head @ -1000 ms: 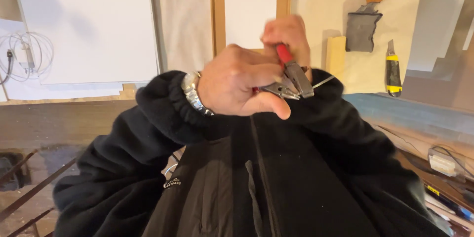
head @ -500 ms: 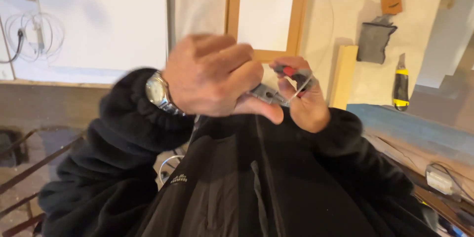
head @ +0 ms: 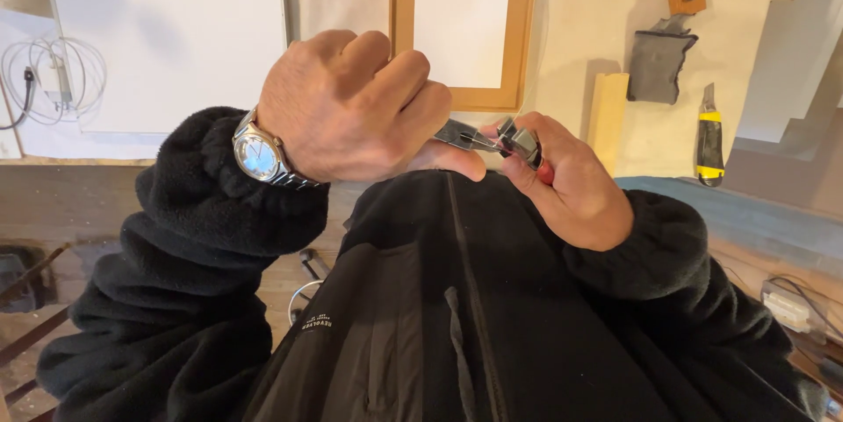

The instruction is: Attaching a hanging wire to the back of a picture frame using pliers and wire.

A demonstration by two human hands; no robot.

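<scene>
Behind your hands stood a pale wall with a wooden frame [head: 465, 31], a yellow utility knife [head: 709, 135] and a grey cloth [head: 659, 62] resting near it. You held your left hand [head: 356, 110] knuckles-up at chest height, fingers curled tight around the metal end of the pliers [head: 492, 137]. Your right hand [head: 571, 185] sat just beside it, palm turned up, fingers wrapped around the red-handled end. A silver watch [head: 259, 157] faced you on the left wrist.

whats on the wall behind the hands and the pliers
Behind the left hand and right hand holding the pliers: a wooden frame and white panel. The hands cover the frame's lower left corner.
</scene>
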